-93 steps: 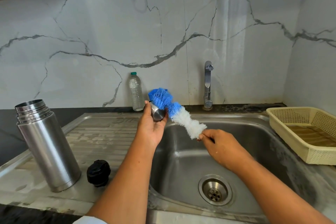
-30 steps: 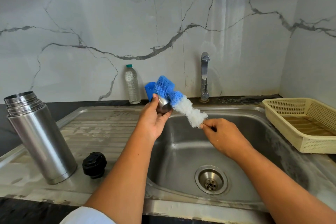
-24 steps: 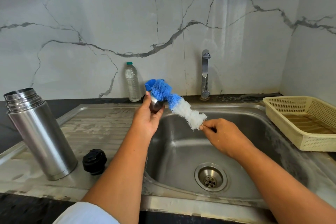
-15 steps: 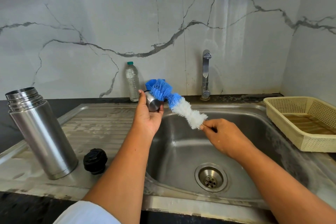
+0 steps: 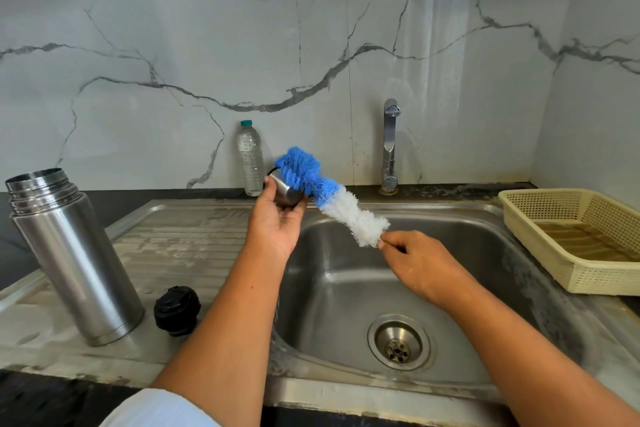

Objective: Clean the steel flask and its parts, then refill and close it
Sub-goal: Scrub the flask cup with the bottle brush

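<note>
Head view: a plastic water bottle [image 5: 251,158] with a green cap stands against the veined marble wall [image 5: 173,45], just behind the left hand [image 5: 275,222]. A chrome tap [image 5: 390,146] rises behind the sink [image 5: 346,291], and a cream perforated basket [image 5: 519,215] sits on its right edge. The steel flask [image 5: 72,253] stands open and upright on the ribbed draining board [image 5: 183,243], with its black stopper [image 5: 176,310] just beside its base.

The flask is a brushed cylinder with a threaded neck. The stopper is squat, round and matte. The left hand grips a small shiny steel cup [image 5: 285,192] over the sink's rim. The fluffy blue end of a bottle brush [image 5: 332,199] meets the cup's mouth, and the bristles turn white lower down. The right hand [image 5: 419,260] pinches the handle right below the bristles.

Compared with half a second ago, the hands, cup and brush have barely shifted. The flask and stopper are unmoved.
</note>
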A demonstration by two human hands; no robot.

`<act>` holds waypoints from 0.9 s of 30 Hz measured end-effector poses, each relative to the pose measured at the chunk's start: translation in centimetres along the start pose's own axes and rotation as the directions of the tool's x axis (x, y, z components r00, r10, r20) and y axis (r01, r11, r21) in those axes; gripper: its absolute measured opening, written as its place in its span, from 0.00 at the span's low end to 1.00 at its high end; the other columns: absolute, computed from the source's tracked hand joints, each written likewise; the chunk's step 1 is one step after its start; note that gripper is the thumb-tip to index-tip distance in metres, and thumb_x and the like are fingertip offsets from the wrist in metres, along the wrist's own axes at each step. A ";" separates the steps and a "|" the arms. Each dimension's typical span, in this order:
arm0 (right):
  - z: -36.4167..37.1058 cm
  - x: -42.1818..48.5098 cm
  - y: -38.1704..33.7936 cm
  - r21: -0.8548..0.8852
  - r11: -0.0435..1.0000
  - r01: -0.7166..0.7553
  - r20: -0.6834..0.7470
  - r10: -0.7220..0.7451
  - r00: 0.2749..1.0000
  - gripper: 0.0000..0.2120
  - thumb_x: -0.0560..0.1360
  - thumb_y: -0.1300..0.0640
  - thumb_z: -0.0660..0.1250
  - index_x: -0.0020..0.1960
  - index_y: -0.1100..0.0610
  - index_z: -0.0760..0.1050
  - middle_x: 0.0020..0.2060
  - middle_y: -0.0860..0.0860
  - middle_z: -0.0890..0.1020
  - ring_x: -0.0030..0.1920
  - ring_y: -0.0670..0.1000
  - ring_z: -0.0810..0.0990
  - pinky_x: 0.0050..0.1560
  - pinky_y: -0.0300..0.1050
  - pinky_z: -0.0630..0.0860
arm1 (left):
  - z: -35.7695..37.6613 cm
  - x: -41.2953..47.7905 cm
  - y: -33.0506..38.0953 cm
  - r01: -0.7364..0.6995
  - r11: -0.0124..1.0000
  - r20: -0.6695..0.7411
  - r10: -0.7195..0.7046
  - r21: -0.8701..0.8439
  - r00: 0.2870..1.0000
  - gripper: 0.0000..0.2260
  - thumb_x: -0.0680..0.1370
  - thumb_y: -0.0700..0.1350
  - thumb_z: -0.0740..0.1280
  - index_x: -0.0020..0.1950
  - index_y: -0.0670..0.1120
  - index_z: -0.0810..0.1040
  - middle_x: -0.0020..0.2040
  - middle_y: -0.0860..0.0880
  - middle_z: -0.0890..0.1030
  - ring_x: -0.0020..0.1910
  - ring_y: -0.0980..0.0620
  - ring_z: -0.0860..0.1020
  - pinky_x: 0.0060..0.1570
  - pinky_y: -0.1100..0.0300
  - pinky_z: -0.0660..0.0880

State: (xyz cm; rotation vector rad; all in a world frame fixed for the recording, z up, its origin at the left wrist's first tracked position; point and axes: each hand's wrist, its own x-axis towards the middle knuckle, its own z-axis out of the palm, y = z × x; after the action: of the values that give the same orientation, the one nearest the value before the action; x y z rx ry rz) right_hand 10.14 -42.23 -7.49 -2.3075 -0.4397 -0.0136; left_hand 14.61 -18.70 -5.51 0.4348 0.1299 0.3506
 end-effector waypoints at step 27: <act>0.3 0.2 0.2 0.005 1.000 -0.007 -0.022 0.007 1.000 0.13 0.84 0.51 0.60 0.44 0.50 0.78 0.29 0.47 0.75 0.27 0.44 0.69 0.27 0.33 0.65 | 0.0 -0.1 -0.9 0.043 0.991 0.074 -0.053 0.128 0.996 0.20 0.83 0.53 0.67 0.69 0.41 0.76 0.64 0.37 0.82 0.62 0.37 0.82 0.66 0.39 0.76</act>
State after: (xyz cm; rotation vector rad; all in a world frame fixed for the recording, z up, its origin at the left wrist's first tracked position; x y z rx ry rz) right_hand 10.39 -42.13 -7.79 -2.3014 -0.4203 -0.0340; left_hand 14.83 -19.51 -5.92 0.5691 0.0874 0.2784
